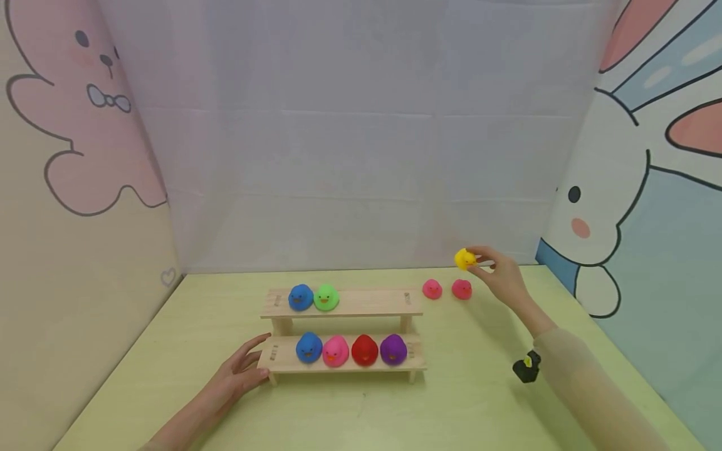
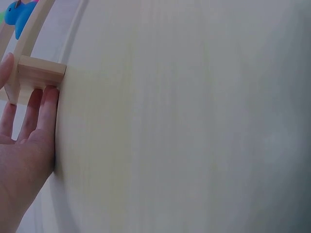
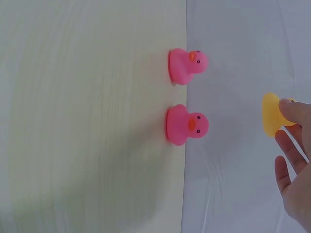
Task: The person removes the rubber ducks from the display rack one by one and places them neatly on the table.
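Note:
My right hand (image 1: 501,275) pinches a yellow rubber duck (image 1: 465,259) in the air at the back right. Two pink rubber ducks stand below it on the table; the right wrist view shows the nearer one (image 3: 182,124) and the other (image 3: 183,66). With thumb and fingers, my left hand (image 1: 230,380) holds the left end of a two-step wooden stand (image 1: 372,303). Its upper step carries a blue duck (image 1: 301,297) and a green duck (image 1: 326,297). Along the lower step sit a blue duck (image 1: 309,347), a pink duck (image 1: 335,351), a red duck (image 1: 365,350) and a purple duck (image 1: 393,349).
The pale table (image 1: 468,388) meets a white cloth backdrop (image 1: 350,156) behind. Side walls carry a pink cartoon figure (image 1: 84,125) on the left and a rabbit (image 1: 598,207) on the right. A black device (image 1: 527,368) is by the right sleeve.

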The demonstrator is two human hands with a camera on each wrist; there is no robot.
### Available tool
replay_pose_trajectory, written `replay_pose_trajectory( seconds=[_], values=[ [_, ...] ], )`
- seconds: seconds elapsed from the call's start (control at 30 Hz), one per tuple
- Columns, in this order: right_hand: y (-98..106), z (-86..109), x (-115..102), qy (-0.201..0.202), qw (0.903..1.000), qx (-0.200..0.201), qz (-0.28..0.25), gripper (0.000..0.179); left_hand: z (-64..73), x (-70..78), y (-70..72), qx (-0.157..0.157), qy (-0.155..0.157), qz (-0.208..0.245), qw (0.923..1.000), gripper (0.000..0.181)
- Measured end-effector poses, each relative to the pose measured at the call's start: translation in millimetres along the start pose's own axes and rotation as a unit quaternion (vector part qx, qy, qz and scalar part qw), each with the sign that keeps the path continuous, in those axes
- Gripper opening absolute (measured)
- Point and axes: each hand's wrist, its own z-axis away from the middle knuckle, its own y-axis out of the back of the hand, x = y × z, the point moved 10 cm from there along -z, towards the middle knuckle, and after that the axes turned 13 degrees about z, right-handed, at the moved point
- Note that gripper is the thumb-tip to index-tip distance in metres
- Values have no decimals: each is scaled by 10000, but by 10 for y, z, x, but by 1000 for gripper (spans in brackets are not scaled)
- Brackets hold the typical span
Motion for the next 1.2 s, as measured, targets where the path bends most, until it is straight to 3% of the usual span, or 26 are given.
replay_pose_trajectory(
  seconds=[0.27,0.53,1.2],
  values=[
    [-15,-29,278,-59,9998,108,169,40,-9,4,1,-123,-113,28,9999,73],
    [-45,35,537,-256,9993,87,250,40,-18,-18,33,31,12,-56,10000,74],
    [-114,194,818,-316,9988,-121,364,41,-17,5,21,135,46,-52,9999,74]
  ],
)
